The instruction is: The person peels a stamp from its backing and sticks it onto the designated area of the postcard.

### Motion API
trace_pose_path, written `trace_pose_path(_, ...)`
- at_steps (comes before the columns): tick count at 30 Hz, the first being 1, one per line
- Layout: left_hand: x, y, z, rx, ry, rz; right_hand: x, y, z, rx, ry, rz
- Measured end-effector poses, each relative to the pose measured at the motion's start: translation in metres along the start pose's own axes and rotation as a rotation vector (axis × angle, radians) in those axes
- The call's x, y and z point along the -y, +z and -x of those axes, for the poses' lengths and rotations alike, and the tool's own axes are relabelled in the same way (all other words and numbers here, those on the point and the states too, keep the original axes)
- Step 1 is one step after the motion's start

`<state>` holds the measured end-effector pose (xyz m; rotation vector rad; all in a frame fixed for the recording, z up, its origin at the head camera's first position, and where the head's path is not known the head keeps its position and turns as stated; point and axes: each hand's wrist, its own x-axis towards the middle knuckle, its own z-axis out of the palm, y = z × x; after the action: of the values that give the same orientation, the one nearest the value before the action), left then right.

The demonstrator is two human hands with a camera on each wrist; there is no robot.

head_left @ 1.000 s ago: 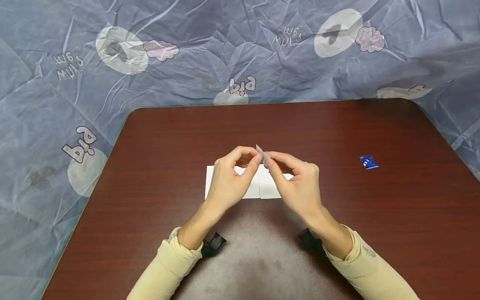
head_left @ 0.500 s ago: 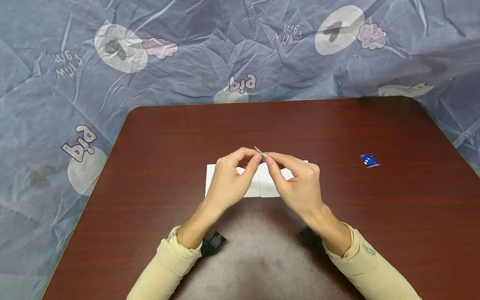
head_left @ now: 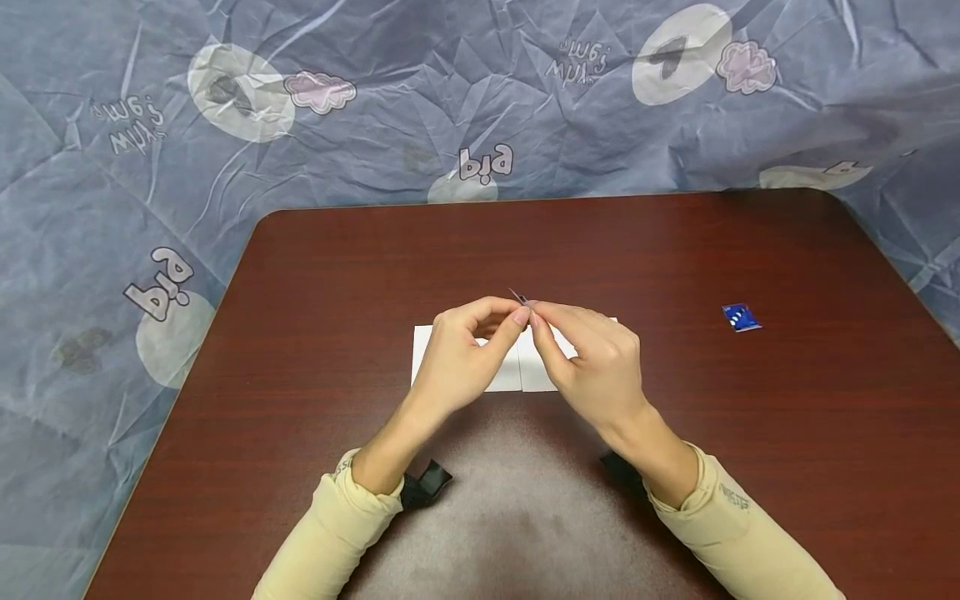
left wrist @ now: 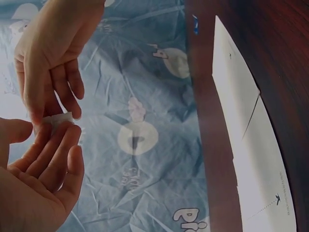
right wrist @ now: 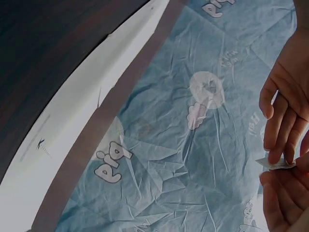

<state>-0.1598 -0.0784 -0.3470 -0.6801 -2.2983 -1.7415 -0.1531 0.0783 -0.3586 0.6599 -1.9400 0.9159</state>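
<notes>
Both hands meet above a white sheet point(head_left: 504, 380), thumbs and fingertips close together. Between them they pinch a small, thin whitish piece point(left wrist: 62, 117) that looks like a little flat packet. Its pointed corner sticks out beyond the fingers in the right wrist view. My left hand point(head_left: 472, 354) grips it from the left, thumb on the near side. From the other side my right hand point(head_left: 596, 367) pinches it with thumb and forefinger. Fingers hide most of the piece, and a small dark spot shows at the fingertips in the head view.
A small blue packet point(head_left: 741, 317) lies on the brown table point(head_left: 337, 275), off to the right. The white sheet has a seam across its middle and small printed marks. Behind the table's far edge hangs a wrinkled blue cloth point(head_left: 390, 100).
The whitish piece has turned to show a thinner edge, and a dark spot now shows beside it. The right fingertips have shifted slightly left, closer to the left ones.
</notes>
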Motion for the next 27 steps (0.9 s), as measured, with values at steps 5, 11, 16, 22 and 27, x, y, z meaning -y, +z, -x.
trace_pose_path(5,-0.0009,-0.0007,-0.0007,0.019,-0.029,0.029,0.0011,0.0018,0.0011,-0.032,-0.053,0.076)
trace_pose_path(11,-0.0011,-0.0002,-0.0007,-0.001,-0.042,-0.016,0.0015,0.0038,0.0019,-0.050,-0.064,0.100)
trace_pose_path(16,-0.0019,0.0004,-0.0003,-0.025,-0.044,-0.034,0.0016,0.0043,0.0026,-0.039,-0.040,0.091)
trace_pose_path(22,-0.0020,0.0008,-0.0002,-0.029,-0.030,-0.084,0.0012,0.0041,0.0014,-0.007,0.003,0.033)
trace_pose_path(27,-0.0015,0.0011,0.0001,-0.030,0.030,-0.176,0.0005,0.0036,0.0012,0.015,0.041,-0.003)
